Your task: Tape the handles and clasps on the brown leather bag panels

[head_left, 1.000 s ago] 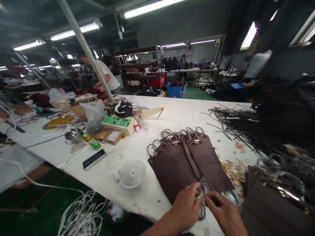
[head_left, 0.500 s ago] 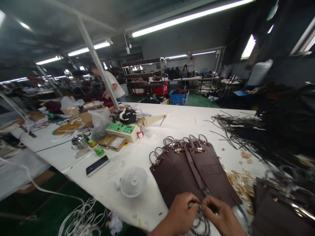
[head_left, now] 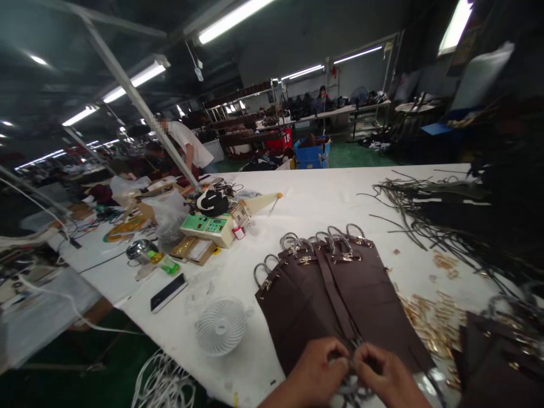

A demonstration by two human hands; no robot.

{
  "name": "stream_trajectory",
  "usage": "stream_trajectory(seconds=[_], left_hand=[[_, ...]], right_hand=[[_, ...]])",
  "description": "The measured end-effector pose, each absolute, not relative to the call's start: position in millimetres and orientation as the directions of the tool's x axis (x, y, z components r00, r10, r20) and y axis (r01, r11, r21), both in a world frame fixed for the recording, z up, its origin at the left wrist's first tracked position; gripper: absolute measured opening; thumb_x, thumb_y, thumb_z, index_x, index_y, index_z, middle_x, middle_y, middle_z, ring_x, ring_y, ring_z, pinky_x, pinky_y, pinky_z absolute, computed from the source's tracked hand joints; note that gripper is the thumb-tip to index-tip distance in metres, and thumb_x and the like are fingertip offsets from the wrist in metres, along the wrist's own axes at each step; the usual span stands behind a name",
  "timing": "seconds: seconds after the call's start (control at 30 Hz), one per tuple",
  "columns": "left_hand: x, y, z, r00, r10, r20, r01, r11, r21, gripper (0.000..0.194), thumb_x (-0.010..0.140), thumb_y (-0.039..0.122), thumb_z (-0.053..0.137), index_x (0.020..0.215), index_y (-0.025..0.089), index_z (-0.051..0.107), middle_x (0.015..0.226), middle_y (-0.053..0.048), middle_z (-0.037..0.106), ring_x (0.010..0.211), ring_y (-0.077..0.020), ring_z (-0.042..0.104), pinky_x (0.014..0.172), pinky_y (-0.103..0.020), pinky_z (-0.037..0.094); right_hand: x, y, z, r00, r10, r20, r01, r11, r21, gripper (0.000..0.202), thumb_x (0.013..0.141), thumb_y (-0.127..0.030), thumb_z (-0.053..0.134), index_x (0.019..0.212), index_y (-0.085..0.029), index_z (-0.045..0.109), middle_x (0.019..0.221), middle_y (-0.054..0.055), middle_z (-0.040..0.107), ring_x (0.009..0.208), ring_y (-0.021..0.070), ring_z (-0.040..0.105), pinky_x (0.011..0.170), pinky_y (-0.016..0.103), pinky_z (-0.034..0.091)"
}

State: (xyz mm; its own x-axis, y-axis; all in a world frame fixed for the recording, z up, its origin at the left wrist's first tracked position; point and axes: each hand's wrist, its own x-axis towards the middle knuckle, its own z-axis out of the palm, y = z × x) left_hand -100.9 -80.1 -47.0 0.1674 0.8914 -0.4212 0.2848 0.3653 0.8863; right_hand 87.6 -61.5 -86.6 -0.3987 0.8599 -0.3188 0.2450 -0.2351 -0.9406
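Note:
My left hand (head_left: 318,368) and my right hand (head_left: 385,371) meet at the table's near edge, fingers pinched close together. Between and below them is a grey cord (head_left: 356,386), looped like the handles on the panels; the fingers hide just how it is held. Under and beyond my hands lie overlapping dark brown bag panels (head_left: 369,283), with grey cord loops (head_left: 340,241) and gold-coloured metal fittings along their far edges. A long brown strip (head_left: 334,292) lies across the panels towards my fingers.
Gold metal pieces (head_left: 433,317) are scattered at right, beside more brown panels (head_left: 493,351) and loose dark cords (head_left: 408,209). Leftward stand a small white fan (head_left: 221,326), a phone (head_left: 169,292), a green-labelled bottle (head_left: 169,264) and a control box (head_left: 208,226). Someone in a white shirt (head_left: 191,144) stands behind.
The view has tilted and shifted slightly. Both hands stay close together at the cord, with the left fingers now nearer the right ones.

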Motion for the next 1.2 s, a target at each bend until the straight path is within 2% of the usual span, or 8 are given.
stream_trajectory(seconds=[0.23, 0.4, 0.5, 0.57, 0.7, 0.87, 1.07, 1.2], left_hand=[[-80.5, -25.6, -68.1, 0.220, 0.749, -0.625, -0.121, 0.657, 0.744, 0.027, 0.067, 0.037, 0.064, 0.081, 0.014, 0.060, 0.054, 0.004, 0.044, 0.045, -0.0073, 0.034, 0.044, -0.021, 0.023], [-89.7, 1.0, -106.5, 0.054, 0.581, -0.812, -0.221, 0.800, 0.557, 0.029, 0.066, 0.040, 0.060, 0.083, 0.016, 0.056, 0.053, 0.003, 0.048, 0.038, -0.0080, 0.034, 0.036, -0.021, 0.017], [-106.3, 1.4, -118.8, 0.181, 0.626, -0.759, -0.284, 0.772, 0.569, 0.036, 0.074, 0.048, 0.066, 0.084, 0.015, 0.055, 0.054, 0.001, 0.051, 0.039, -0.0077, 0.038, 0.037, -0.019, 0.023], [-115.4, -2.8, -119.2, 0.273, 0.658, -0.702, -0.341, 0.749, 0.568, 0.040, 0.079, 0.051, 0.068, 0.085, 0.014, 0.055, 0.055, -0.001, 0.054, 0.040, -0.0075, 0.041, 0.038, -0.018, 0.027], [-125.5, -13.5, -115.6, 0.352, 0.657, -0.667, -0.413, 0.748, 0.519, 0.039, 0.081, 0.048, 0.070, 0.088, 0.013, 0.055, 0.058, -0.003, 0.058, 0.041, -0.0083, 0.044, 0.037, -0.018, 0.029], [-129.7, -20.3, -121.3, 0.361, 0.662, -0.656, -0.418, 0.744, 0.521, 0.035, 0.086, 0.044, 0.066, 0.092, 0.012, 0.055, 0.055, -0.003, 0.059, 0.039, -0.0079, 0.042, 0.037, -0.017, 0.029], [-123.6, -19.6, -131.9, 0.371, 0.638, -0.675, -0.406, 0.765, 0.500, 0.038, 0.084, 0.046, 0.069, 0.092, 0.012, 0.056, 0.055, -0.002, 0.058, 0.039, -0.0078, 0.043, 0.037, -0.017, 0.031], [-121.5, -19.4, -136.8, 0.382, 0.635, -0.672, -0.394, 0.769, 0.503, 0.038, 0.084, 0.046, 0.069, 0.092, 0.012, 0.056, 0.057, -0.003, 0.060, 0.039, -0.0083, 0.043, 0.038, -0.017, 0.032]], right_hand=[[100.2, -8.2, -74.7, -0.428, 0.830, -0.358, 0.348, -0.215, -0.913, 0.026, 0.079, -0.039, 0.056, 0.069, -0.016, 0.055, 0.068, 0.001, 0.053, 0.068, 0.0147, 0.050, 0.064, 0.024, 0.040], [100.2, 37.2, -58.0, -0.544, 0.782, -0.306, 0.180, -0.247, -0.952, 0.033, 0.091, -0.041, 0.055, 0.068, -0.017, 0.054, 0.069, 0.002, 0.056, 0.068, 0.0145, 0.052, 0.067, 0.025, 0.041], [104.5, 89.0, -65.2, -0.285, 0.905, -0.316, 0.170, -0.277, -0.946, 0.038, 0.093, -0.048, 0.058, 0.071, -0.017, 0.058, 0.074, 0.003, 0.058, 0.073, 0.0143, 0.053, 0.075, 0.025, 0.043], [110.3, 129.5, -84.4, -0.151, 0.927, -0.343, 0.154, -0.321, -0.934, 0.037, 0.091, -0.052, 0.062, 0.077, -0.017, 0.060, 0.075, 0.003, 0.060, 0.076, 0.0144, 0.055, 0.077, 0.025, 0.044], [120.7, 192.1, -138.0, -0.120, 0.883, -0.455, 0.213, -0.424, -0.880, 0.042, 0.082, -0.056, 0.069, 0.085, -0.015, 0.063, 0.078, 0.003, 0.063, 0.075, 0.0149, 0.059, 0.072, 0.025, 0.048], [124.2, 219.0, -184.9, -0.114, 0.848, -0.518, 0.308, -0.465, -0.830, 0.045, 0.077, -0.057, 0.070, 0.093, -0.015, 0.066, 0.086, 0.005, 0.068, 0.077, 0.0161, 0.064, 0.067, 0.025, 0.052], [123.1, 221.7, -201.9, -0.058, 0.838, -0.542, 0.345, -0.493, -0.799, 0.040, 0.079, -0.051, 0.068, 0.095, -0.014, 0.067, 0.092, 0.007, 0.071, 0.076, 0.0172, 0.067, 0.066, 0.026, 0.056], [116.5, 221.5, -196.2, 0.011, 0.841, -0.541, 0.384, -0.503, -0.775, 0.034, 0.080, -0.046, 0.068, 0.091, -0.014, 0.068, 0.085, 0.007, 0.071, 0.073, 0.0178, 0.068, 0.065, 0.026, 0.055]])
